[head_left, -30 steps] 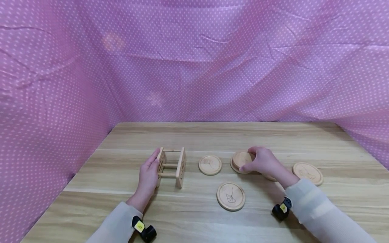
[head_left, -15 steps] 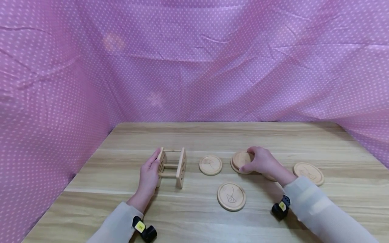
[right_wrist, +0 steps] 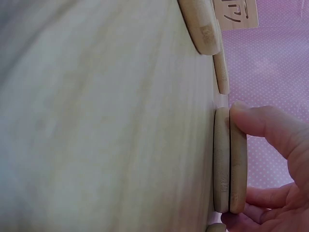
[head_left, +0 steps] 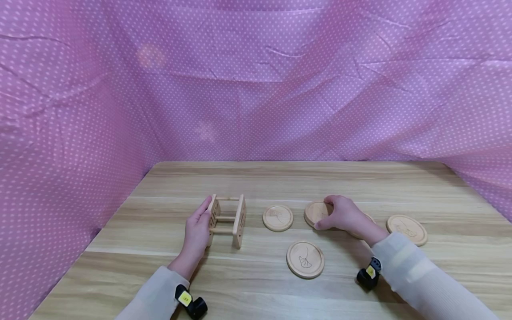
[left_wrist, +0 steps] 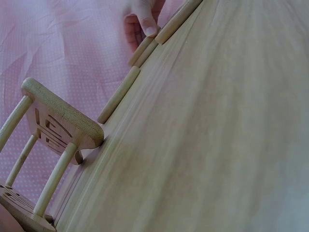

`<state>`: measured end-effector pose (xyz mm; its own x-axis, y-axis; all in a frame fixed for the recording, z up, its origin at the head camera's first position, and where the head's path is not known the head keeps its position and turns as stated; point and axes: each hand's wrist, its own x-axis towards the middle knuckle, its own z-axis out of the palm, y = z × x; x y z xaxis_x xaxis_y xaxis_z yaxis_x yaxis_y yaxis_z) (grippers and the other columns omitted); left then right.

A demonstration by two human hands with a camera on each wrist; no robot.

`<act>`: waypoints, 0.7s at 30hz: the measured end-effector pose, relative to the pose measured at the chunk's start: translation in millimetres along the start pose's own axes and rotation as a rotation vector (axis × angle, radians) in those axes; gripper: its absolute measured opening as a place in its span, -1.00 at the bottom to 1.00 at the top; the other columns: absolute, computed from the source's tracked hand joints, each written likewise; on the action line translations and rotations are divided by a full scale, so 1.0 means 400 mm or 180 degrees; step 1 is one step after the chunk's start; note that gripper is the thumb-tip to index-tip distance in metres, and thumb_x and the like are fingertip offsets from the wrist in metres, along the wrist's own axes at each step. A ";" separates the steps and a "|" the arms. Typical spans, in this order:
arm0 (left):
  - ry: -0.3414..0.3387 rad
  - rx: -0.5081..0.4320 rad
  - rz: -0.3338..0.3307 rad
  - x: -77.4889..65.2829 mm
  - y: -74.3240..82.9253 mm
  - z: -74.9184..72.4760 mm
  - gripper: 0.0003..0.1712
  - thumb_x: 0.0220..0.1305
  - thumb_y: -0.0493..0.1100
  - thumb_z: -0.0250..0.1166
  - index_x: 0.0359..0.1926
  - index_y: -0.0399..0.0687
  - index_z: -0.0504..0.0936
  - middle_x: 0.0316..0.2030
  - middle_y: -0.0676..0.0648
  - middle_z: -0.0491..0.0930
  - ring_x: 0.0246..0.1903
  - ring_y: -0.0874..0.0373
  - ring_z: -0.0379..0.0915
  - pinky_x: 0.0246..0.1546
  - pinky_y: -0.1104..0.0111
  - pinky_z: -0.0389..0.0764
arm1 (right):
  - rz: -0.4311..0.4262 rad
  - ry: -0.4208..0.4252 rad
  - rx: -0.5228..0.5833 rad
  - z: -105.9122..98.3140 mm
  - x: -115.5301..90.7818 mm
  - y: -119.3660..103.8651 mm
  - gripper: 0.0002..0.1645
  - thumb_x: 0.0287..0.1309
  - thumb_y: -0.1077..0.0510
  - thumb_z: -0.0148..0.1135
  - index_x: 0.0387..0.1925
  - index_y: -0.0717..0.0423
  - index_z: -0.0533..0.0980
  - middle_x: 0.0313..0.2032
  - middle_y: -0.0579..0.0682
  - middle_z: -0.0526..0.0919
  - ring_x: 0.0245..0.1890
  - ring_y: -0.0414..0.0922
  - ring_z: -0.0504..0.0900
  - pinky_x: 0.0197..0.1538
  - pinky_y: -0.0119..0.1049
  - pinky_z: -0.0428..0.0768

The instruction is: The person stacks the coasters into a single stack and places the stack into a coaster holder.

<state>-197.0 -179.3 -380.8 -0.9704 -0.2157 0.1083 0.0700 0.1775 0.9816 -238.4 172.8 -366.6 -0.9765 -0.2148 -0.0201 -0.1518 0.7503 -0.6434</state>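
Note:
On the left of the table, my left hand (head_left: 197,227) grips the near side panel of a small wooden coaster rack (head_left: 238,222), made of two slotted panels joined by thin dowels. My right hand (head_left: 343,216) pinches a round wooden coaster (head_left: 316,211) by its edge, thumb on one side and fingers on the other. In the right wrist view this upper coaster (right_wrist: 238,166) lies flat against a lower coaster (right_wrist: 221,164), their edges nearly lined up. Part of the upper coaster's face is hidden by the right hand.
A coaster (head_left: 278,218) with a carved leaf lies between the rack and the stack. Nearer the front is a ginkgo-leaf coaster (head_left: 305,260). Another coaster (head_left: 406,230) rests at the right, and one (head_left: 370,218) is partly hidden beneath the right wrist. Pink dotted cloth (head_left: 256,111) surrounds the wooden table (head_left: 248,289).
The upper coaster, earlier offset with the lower one's rim showing at its left and front, now sits squarely over it. My left hand and the rack stay in place.

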 end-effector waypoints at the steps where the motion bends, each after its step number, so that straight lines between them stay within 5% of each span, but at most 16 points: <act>1: -0.0001 0.0000 0.0018 0.000 -0.001 0.000 -0.50 0.39 -0.28 -0.15 0.33 -0.09 0.25 0.35 -0.07 0.16 0.35 0.04 0.00 0.36 0.21 0.05 | 0.0003 -0.0009 -0.0014 -0.001 0.000 -0.001 0.01 -0.41 0.02 0.54 0.09 0.49 0.33 0.03 0.37 0.48 0.08 0.21 0.42 0.19 0.07 0.36; 21: -0.0045 0.0014 0.0000 0.001 0.001 -0.001 -0.49 0.40 -0.27 -0.17 0.34 -0.04 0.23 0.35 -0.09 0.15 0.36 0.03 0.00 0.35 0.20 0.09 | -0.0148 -0.0033 0.0032 -0.018 -0.013 0.000 0.26 -0.30 -0.16 0.50 0.31 0.41 0.08 0.23 0.45 0.19 0.23 0.33 0.17 0.27 0.19 0.18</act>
<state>-197.3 -179.7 -380.4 -0.9736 -0.2021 0.1060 0.0691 0.1817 0.9809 -234.5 178.6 -361.0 -0.9667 -0.2558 0.0020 -0.1953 0.7331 -0.6515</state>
